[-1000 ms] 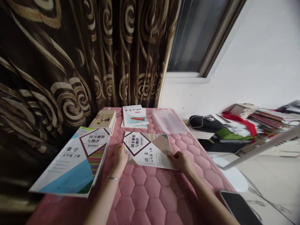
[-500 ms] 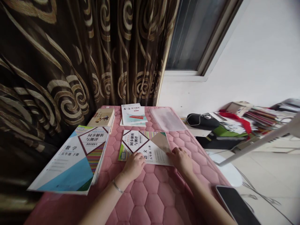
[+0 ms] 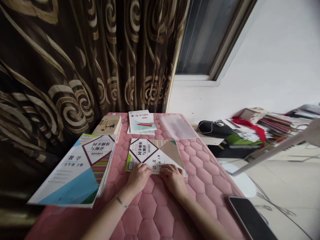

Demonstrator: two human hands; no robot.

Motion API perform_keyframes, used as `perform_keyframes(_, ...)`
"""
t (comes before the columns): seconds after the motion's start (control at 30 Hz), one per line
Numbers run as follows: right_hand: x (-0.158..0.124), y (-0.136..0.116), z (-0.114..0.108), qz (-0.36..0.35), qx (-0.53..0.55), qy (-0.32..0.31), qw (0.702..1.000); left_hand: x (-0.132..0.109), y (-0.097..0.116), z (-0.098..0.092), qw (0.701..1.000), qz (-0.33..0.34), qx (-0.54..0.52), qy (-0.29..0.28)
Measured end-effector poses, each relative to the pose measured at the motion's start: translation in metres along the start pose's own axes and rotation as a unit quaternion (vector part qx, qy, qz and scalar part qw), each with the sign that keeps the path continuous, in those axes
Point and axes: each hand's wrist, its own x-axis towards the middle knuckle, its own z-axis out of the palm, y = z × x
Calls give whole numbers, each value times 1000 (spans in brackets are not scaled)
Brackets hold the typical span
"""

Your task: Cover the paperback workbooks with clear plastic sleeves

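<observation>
A white and green language workbook (image 3: 155,154) lies flat on a pink quilted mat (image 3: 160,220), its title in Chinese. My left hand (image 3: 138,178) rests on its lower edge, and my right hand (image 3: 173,177) lies flat beside it on the same edge. Neither hand grips it, and they hide the book's lower middle. To the left lies a larger blue and white maths workbook (image 3: 75,170). At the mat's far end are a small tan book (image 3: 108,125), a calligraphy booklet (image 3: 141,121) and a clear plastic sleeve (image 3: 177,126).
A black smartphone (image 3: 251,218) lies at the mat's near right edge. A dark patterned curtain (image 3: 75,66) hangs along the left side. Beyond the mat to the right are a black bag (image 3: 214,129), a red scarf (image 3: 250,128) and stacked books (image 3: 273,123).
Both hands have moved toward each other along the workbook's lower edge, with the left hand shifting right and the right hand shifting left. The workbook stays about where it was.
</observation>
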Motion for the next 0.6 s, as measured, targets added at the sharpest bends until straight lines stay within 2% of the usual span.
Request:
perform_keyframes(0.13, -13, 39, -16, 36, 2, 10, 999, -18, -17, -18, 999, -46, -10, 13)
perform_keyframes(0.27, -24, 71, -28, 69, 16, 1, 998, -35, -40, -30, 991, -119, -47, 37)
perform_keyframes(0.4, -26, 82, -33, 79, 42, -13, 996, -42, -55, -32, 982, -161, -90, 45)
perform_keyframes(0.6, -26, 86, -36, 68, 56, -26, 996, -42, -59, -35, 979, -166, -112, 39)
